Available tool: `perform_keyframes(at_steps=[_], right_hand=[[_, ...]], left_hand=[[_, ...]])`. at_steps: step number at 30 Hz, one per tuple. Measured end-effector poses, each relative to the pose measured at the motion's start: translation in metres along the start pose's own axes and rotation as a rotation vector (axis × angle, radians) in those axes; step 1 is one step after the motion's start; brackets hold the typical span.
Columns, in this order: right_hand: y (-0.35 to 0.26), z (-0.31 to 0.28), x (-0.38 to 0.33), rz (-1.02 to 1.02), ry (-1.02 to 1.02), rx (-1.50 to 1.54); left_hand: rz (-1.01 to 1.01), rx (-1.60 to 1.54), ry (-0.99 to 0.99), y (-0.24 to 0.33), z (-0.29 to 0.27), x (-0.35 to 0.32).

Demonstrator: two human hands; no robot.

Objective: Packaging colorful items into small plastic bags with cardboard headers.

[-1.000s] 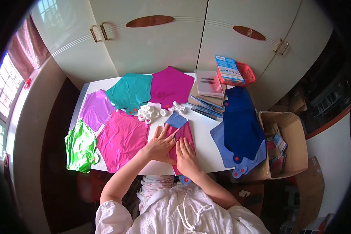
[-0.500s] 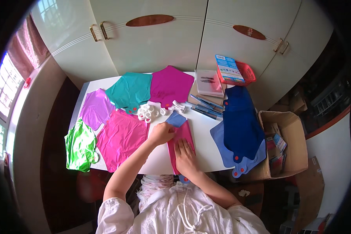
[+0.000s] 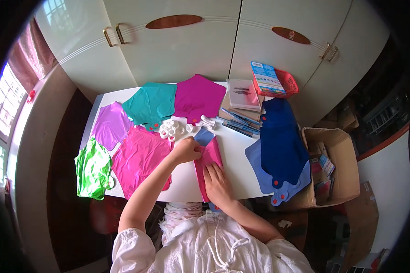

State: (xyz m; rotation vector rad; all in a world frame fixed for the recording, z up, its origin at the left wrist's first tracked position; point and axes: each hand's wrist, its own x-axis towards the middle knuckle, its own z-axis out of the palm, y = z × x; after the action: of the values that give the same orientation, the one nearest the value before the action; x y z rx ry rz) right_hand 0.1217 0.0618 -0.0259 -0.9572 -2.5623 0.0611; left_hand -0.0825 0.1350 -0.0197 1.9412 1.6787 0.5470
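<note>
A folded strip of shiny pink fabric [image 3: 207, 159] lies at the table's near middle, with a blue end [image 3: 204, 137] of fabric showing at its far side. My left hand [image 3: 187, 151] is closed in a pinch at the left edge of the strip, near that blue end. On the strip's near half rests my right hand [image 3: 218, 185], fingers stretched out and pressing flat. The strip's far right corner stands up a little. Just beyond it sit a pile of small white rings [image 3: 169, 129] and a bundle of white loops [image 3: 206, 122].
Flat fabric pieces, pink [image 3: 141, 157], green [image 3: 92, 169], lilac [image 3: 112, 126], teal [image 3: 151, 105] and magenta [image 3: 200, 98], cover the left and back. Rightward are pens [image 3: 239, 123], a clear box [image 3: 243, 94], a red basket [image 3: 287, 84], blue pieces [image 3: 283, 150] and a cardboard box [image 3: 344, 173].
The pink strip's far right corner has lifted and now stands up beside the blue end. My left hand has shifted slightly up and left; my right hand stays flat.
</note>
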Motion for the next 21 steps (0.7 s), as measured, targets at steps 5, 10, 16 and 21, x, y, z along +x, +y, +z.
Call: perform_keyframes(at_steps=[5, 10, 16, 21], right_hand=[[0.006, 0.005, -0.002, 0.002, 0.014, 0.062], [0.012, 0.001, -0.002, -0.01, -0.009, 0.142], [0.013, 0.0, -0.003, -0.021, -0.014, 0.176], [0.014, 0.0, -0.004, -0.022, -0.006, 0.198]], left_hand=[[0.034, 0.023, 0.001, 0.002, -0.002, 0.0], [0.048, 0.05, -0.006, -0.001, -0.001, 0.0], [0.054, 0.045, 0.01, 0.0, 0.0, -0.002], [0.059, 0.025, 0.02, 0.001, -0.001, -0.003]])
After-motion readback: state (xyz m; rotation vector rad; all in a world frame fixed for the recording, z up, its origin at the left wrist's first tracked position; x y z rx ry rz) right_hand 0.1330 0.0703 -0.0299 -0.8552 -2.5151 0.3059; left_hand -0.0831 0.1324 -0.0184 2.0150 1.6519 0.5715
